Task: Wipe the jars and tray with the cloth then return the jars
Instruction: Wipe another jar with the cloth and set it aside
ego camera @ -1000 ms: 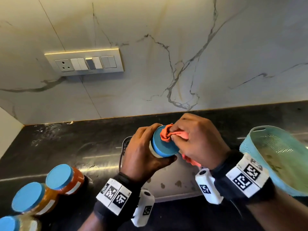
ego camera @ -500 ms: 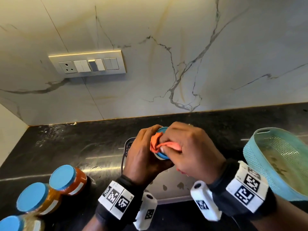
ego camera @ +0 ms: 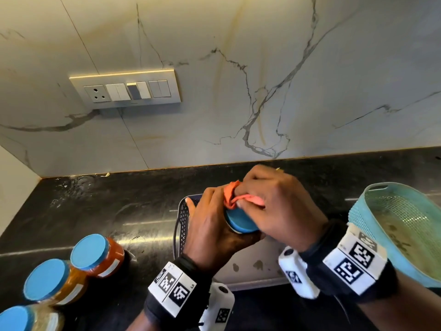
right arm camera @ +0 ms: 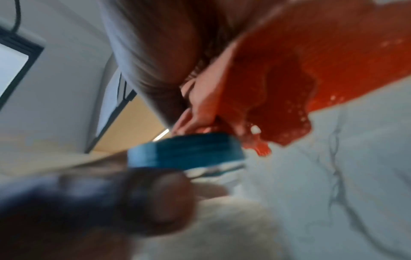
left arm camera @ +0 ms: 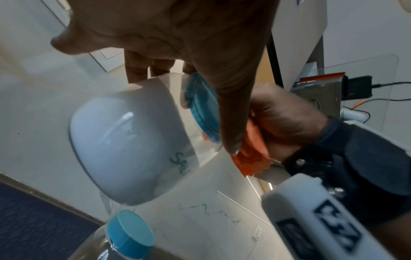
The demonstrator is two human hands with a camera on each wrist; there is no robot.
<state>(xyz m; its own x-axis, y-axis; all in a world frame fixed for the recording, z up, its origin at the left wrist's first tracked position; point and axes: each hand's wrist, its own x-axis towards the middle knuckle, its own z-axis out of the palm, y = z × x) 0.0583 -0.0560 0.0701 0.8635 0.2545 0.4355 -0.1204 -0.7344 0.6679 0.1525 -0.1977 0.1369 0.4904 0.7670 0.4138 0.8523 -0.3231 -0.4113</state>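
My left hand (ego camera: pixel 210 225) grips a jar of white powder with a blue lid (ego camera: pixel 239 222), held tilted above the tray (ego camera: pixel 182 223). The left wrist view shows the jar (left arm camera: pixel 133 149) with green lettering, my fingers curled round it near the lid. My right hand (ego camera: pixel 269 206) pinches an orange cloth (ego camera: pixel 232 198) and presses it on the lid's top. Blurred in the right wrist view are the cloth (right arm camera: pixel 311 79) and the lid (right arm camera: pixel 186 152). Three more blue-lidded jars (ego camera: pixel 95 255) stand on the counter at lower left.
A teal mesh basket (ego camera: pixel 381 225) sits on the black counter at the right. The dark-rimmed tray lies under my hands, with a spotted white floor (ego camera: pixel 250 266). A marble wall with a switch panel (ego camera: pixel 125 89) rises behind. A clear bottle with a blue cap (left arm camera: pixel 130 234) shows in the left wrist view.
My right hand has slid the cloth across the lid toward the far side, covering more of it. The jar has tilted slightly in my left hand.
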